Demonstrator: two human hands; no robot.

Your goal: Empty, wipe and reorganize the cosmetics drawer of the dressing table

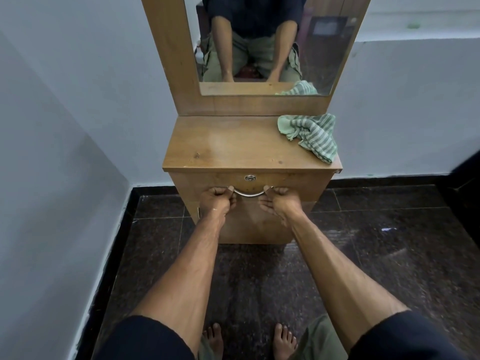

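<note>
Drawer sits closed; left hand and right hand curl their fingers round its handle. Emptying, wiping with the cloth, reorganizing all remain.

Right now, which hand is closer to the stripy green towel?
The right hand. It grips the right end of the drawer handle, below the towel on the tabletop's right corner. The left hand grips the handle's left end, farther away.
</note>
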